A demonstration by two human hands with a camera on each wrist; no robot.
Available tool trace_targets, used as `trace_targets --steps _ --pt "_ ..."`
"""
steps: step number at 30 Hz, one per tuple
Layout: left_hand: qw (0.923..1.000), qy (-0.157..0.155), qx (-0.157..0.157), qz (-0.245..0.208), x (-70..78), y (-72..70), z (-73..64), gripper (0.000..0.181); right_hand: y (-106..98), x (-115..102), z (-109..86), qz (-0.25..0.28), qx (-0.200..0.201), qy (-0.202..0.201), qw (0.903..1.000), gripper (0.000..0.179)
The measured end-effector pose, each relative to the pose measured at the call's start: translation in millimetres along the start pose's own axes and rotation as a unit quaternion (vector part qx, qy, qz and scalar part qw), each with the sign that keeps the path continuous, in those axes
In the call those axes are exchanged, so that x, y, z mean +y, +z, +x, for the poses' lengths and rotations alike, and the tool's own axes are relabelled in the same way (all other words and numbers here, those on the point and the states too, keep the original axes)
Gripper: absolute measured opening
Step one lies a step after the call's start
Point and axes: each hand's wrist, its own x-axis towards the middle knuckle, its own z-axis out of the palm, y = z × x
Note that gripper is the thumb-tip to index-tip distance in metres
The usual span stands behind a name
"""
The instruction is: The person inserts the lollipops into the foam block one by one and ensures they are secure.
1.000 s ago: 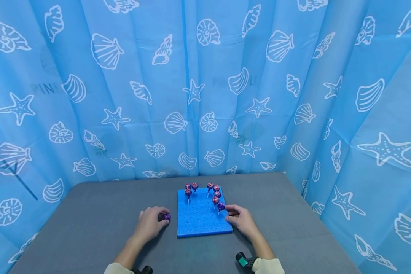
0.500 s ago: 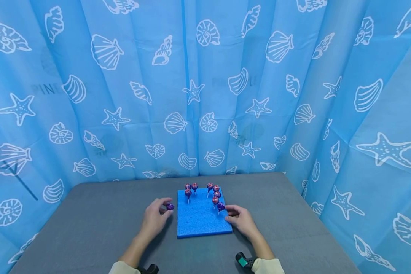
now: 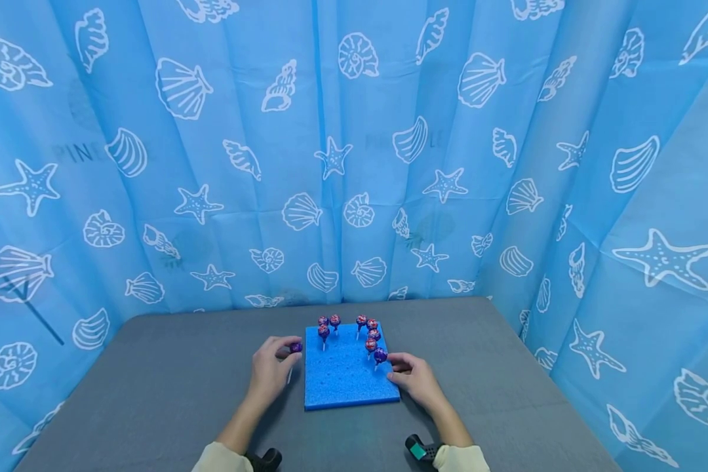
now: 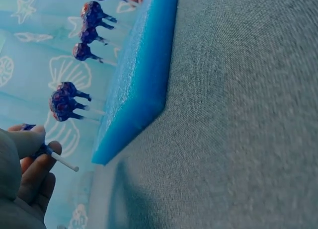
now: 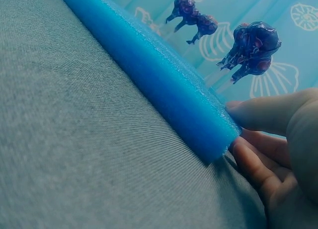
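Left of the blue foam board [image 3: 345,385], my left hand [image 3: 268,368] pinches a purple-wrapped lollipop [image 3: 295,347] by its head. Its white stick [image 4: 67,163] points down and sticks out free of the fingers, apart from the foam. My right hand [image 3: 420,381] grips the board's right edge, thumb on the top face and fingers against the side, as the right wrist view shows. Lollipops stand upright in the board: a small cluster [image 3: 324,332] at the back left, and a row with red-and-purple wrappers [image 3: 371,344] down the right side, its nearest a purple lollipop [image 3: 380,355].
The board lies flat on a table with a grey cloth [image 3: 171,387]. A blue curtain [image 3: 354,164] with white shell and starfish prints hangs behind and at the sides. A black device [image 3: 420,450] is strapped at the right wrist.
My left hand has moved away from me and slightly right, bringing the lollipop up close to the board's left edge. The stick has come into view. My right hand stays in place.
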Motion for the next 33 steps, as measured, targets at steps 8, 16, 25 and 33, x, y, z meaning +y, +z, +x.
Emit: trace_targets --steps 8,16,25,33 --pt "0.9986 -0.032 0.033 -0.027 3.0 10.3 6.1 0.029 -1 -2 -0.6 -0.002 0.004 0.001 1.0 0.029" --pt "0.9974 -0.021 0.064 -0.027 5.3 22.6 11.1 0.032 1 -2 0.1 -0.003 0.0 0.011 0.9999 0.029" --pt "0.9944 -0.025 0.085 -0.057 11.9 36.4 17.6 0.031 1 0 0.1 -0.002 0.001 0.007 1.0 0.029" --pt "0.9915 -0.038 0.105 -0.067 12.3 47.9 18.2 0.032 0 0 0.8 -0.003 -0.001 0.004 1.0 0.029"
